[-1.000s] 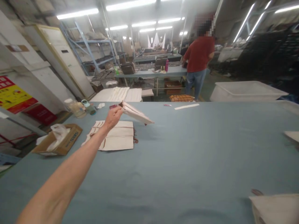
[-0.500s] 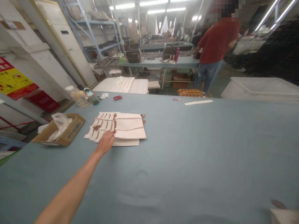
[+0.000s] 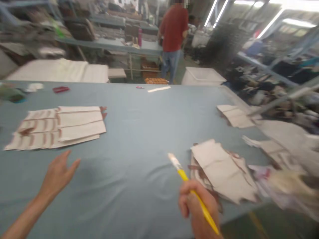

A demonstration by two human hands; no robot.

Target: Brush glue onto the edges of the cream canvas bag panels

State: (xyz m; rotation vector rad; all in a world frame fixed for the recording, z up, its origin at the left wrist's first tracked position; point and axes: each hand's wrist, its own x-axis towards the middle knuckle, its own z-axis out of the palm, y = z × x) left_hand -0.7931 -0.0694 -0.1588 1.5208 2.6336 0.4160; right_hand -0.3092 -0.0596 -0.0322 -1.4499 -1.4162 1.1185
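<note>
My left hand [image 3: 57,173] hovers over the blue-grey table with thumb and fingers apart, holding nothing. Just beyond it lie overlapping cream fabric pieces [image 3: 79,121] with brown edges, in rows. My right hand [image 3: 199,205] is wrapped round a yellow-handled paintbrush [image 3: 183,174], its pale bristles pointing up and to the left. Beside that hand, to the right, is a loose stack of cream panels [image 3: 221,166] with brown strips showing at the edges. Motion blur softens the details of both piles.
The table [image 3: 139,139] has a white strip [image 3: 159,89] and a red case [image 3: 61,89] along its far edge. More cream pieces [image 3: 235,115] and a plastic bag [image 3: 281,186] lie at right. Beyond stand a white bin [image 3: 203,76] and a person in red [image 3: 174,30].
The view has swung right. My left hand has come off the cream pieces and opened. My right hand with the paintbrush and the right-hand stack have come into view.
</note>
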